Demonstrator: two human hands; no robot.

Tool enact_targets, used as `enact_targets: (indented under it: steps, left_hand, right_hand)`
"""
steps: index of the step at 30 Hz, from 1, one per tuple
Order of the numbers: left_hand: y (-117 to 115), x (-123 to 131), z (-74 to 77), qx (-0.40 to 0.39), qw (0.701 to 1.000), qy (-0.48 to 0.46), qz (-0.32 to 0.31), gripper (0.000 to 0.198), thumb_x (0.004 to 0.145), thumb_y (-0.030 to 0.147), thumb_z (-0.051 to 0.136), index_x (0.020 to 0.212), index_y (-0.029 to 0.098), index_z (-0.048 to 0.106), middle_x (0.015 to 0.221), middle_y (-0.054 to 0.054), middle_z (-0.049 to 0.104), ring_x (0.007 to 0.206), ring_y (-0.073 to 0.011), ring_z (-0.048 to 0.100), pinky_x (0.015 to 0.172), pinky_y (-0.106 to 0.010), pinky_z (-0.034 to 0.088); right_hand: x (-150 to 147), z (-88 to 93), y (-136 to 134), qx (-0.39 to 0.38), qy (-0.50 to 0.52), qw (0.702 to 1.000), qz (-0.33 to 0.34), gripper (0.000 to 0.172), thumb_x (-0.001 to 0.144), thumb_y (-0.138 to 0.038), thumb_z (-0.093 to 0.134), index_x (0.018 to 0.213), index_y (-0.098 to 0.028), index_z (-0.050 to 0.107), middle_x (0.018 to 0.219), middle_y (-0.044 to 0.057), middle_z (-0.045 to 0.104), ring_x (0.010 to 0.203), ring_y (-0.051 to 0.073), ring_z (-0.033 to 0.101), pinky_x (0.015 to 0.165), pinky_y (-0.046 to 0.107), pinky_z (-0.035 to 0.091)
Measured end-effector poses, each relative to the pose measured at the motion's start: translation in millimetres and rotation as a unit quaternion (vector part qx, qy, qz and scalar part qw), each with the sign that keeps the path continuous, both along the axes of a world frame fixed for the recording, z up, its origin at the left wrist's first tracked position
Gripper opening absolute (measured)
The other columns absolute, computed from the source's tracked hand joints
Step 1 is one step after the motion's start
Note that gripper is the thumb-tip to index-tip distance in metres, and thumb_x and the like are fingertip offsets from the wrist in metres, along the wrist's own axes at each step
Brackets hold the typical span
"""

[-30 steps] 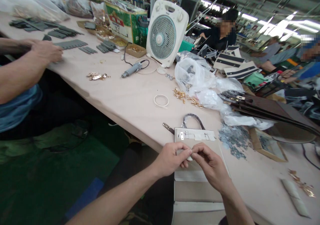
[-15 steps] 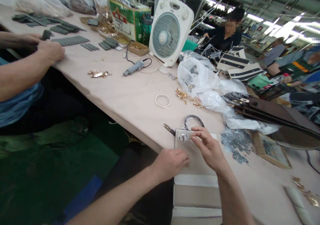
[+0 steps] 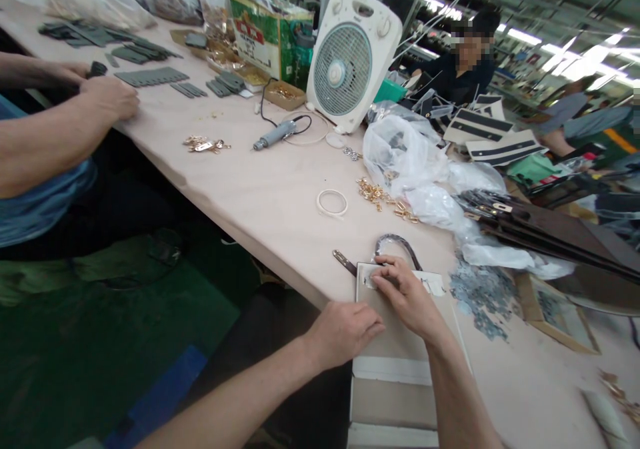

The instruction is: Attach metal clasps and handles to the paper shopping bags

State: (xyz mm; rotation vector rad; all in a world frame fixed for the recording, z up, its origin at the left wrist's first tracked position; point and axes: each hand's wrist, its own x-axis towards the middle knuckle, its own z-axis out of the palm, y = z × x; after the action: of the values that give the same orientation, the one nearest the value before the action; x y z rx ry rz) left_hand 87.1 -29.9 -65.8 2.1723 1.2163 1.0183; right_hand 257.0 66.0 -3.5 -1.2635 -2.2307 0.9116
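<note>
A beige bag piece (image 3: pixel 395 329) with pale bands lies at the table's front edge, running down toward me. A dark handle (image 3: pixel 400 241) in clear plastic arches from its far end, and a dark strap (image 3: pixel 345 261) with a gold metal plate sticks out at its left corner. My right hand (image 3: pixel 407 297) rests at that far end, thumb and fingers bent together over a whitish patch (image 3: pixel 369 277); whatever they pinch is too small to name. Just nearer me, my left hand (image 3: pixel 346 329) hovers by the piece's left side with curled fingers, their contents hidden.
Beyond the bag piece lie a roll of tape (image 3: pixel 332 202), gold fittings (image 3: pixel 375 192) and a grey electric screwdriver (image 3: pixel 274 136). A fan (image 3: pixel 345 62) stands behind. Grey metal pieces (image 3: pixel 483 296) and a cardboard box (image 3: pixel 555 312) are at right. A co-worker's hands (image 3: pixel 107 96) work at left.
My right hand has lowered its fingertips onto the whitish patch, and the clear plastic seen at them before no longer shows there. My left hand stays close by, still curled. The view has shifted slightly.
</note>
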Motion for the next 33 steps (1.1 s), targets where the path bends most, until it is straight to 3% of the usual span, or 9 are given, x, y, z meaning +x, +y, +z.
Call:
enact_targets:
  steps: [7, 12, 15, 18, 20, 23, 25, 28, 33]
  left_hand:
    - [0.4, 0.1, 0.0, -0.014, 1.000, 0.000, 0.003, 0.026, 0.108, 0.036, 0.052, 0.094, 0.019, 0.066, 0.088, -0.002, 0.072, 0.076, -0.0160, 0.068, 0.065, -0.024, 0.051]
    - [0.2, 1.0, -0.8, -0.027, 1.000, -0.014, 0.003, 0.024, 0.107, 0.034, 0.054, 0.095, 0.018, 0.068, 0.089, -0.002, 0.072, 0.079, -0.0171, 0.069, 0.068, -0.025, 0.053]
    - [-0.3, -1.2, 1.5, -0.048, 0.996, -0.075, -0.012, 0.023, 0.107, 0.032, 0.055, 0.097, 0.018, 0.070, 0.092, -0.003, 0.073, 0.082, -0.0164, 0.070, 0.073, -0.024, 0.055]
    - [-0.5, -11.7, 8.2, -0.111, 0.975, -0.191, -0.022, 0.026, 0.107, 0.034, 0.054, 0.101, 0.018, 0.074, 0.086, -0.002, 0.072, 0.069, -0.0116, 0.067, 0.068, -0.021, 0.056]
    - [0.4, -25.9, 14.9, -0.154, 0.951, -0.269, 0.012, 0.029, 0.107, 0.037, 0.054, 0.104, 0.017, 0.075, 0.086, -0.003, 0.073, 0.057, -0.0086, 0.063, 0.058, -0.019, 0.055]
    - [3.9, -57.6, 24.8, -0.161, 0.922, -0.332, 0.118, 0.032, 0.104, 0.042, 0.059, 0.107, 0.016, 0.078, 0.116, -0.012, 0.075, 0.051, -0.0062, 0.061, 0.048, -0.019, 0.055]
    - [7.1, -82.2, 29.2, -0.138, 0.913, -0.330, 0.196, 0.032, 0.101, 0.044, 0.063, 0.105, 0.017, 0.079, 0.137, -0.015, 0.067, 0.051, -0.0051, 0.061, 0.047, -0.021, 0.056]
    - [11.3, -115.9, 30.3, -0.105, 0.905, -0.296, 0.286, 0.034, 0.098, 0.048, 0.066, 0.105, 0.018, 0.079, 0.148, -0.015, 0.060, 0.052, -0.0053, 0.061, 0.048, -0.022, 0.058]
    - [13.6, -151.4, 22.6, -0.081, 0.897, -0.233, 0.367, 0.038, 0.095, 0.052, 0.068, 0.108, 0.018, 0.078, 0.153, -0.015, 0.054, 0.055, -0.0062, 0.064, 0.050, -0.024, 0.061]
  right_hand:
    - [1.0, -15.1, 4.1, 0.059, -0.018, 0.998, 0.012, 0.012, 0.097, -0.035, 0.065, 0.102, -0.025, 0.071, 0.132, 0.009, 0.062, 0.129, 0.030, 0.056, 0.115, 0.049, 0.040]
    - [3.0, -17.3, 12.4, 0.054, -0.033, 0.998, -0.007, 0.046, 0.091, -0.038, 0.074, 0.134, -0.025, 0.062, 0.131, 0.009, 0.067, 0.123, 0.029, 0.060, 0.111, 0.047, 0.046]
    - [0.5, -17.8, 15.9, 0.057, -0.053, 0.997, -0.005, 0.029, 0.095, -0.040, 0.070, 0.120, -0.026, 0.070, 0.122, 0.007, 0.071, 0.116, 0.028, 0.063, 0.106, 0.045, 0.047]
    - [-7.0, -21.9, 12.0, 0.095, -0.062, 0.993, -0.032, 0.020, 0.100, -0.040, 0.063, 0.105, -0.025, 0.075, 0.110, 0.006, 0.074, 0.107, 0.027, 0.065, 0.099, 0.043, 0.049]
    - [-13.4, -26.1, 6.5, 0.137, -0.062, 0.986, -0.078, 0.021, 0.102, -0.039, 0.059, 0.103, -0.025, 0.075, 0.107, 0.006, 0.075, 0.106, 0.027, 0.064, 0.097, 0.043, 0.048]
    - [-20.4, -29.4, -1.1, 0.178, -0.020, 0.975, -0.128, 0.023, 0.103, -0.039, 0.056, 0.106, -0.025, 0.075, 0.107, 0.007, 0.076, 0.107, 0.027, 0.065, 0.100, 0.045, 0.047]
    - [-20.2, -26.5, -5.1, 0.168, 0.047, 0.972, -0.157, 0.025, 0.102, -0.041, 0.058, 0.109, -0.024, 0.075, 0.111, 0.008, 0.075, 0.108, 0.027, 0.066, 0.100, 0.044, 0.049]
    - [-10.5, -14.8, -15.9, 0.137, 0.173, 0.944, -0.244, 0.031, 0.100, -0.047, 0.062, 0.114, -0.022, 0.073, 0.114, 0.009, 0.074, 0.105, 0.025, 0.068, 0.094, 0.041, 0.053]
    - [16.6, 3.3, -59.8, 0.109, 0.266, 0.888, -0.359, 0.036, 0.095, -0.049, 0.070, 0.116, -0.021, 0.071, 0.090, 0.005, 0.071, 0.080, 0.021, 0.067, 0.076, 0.036, 0.056]
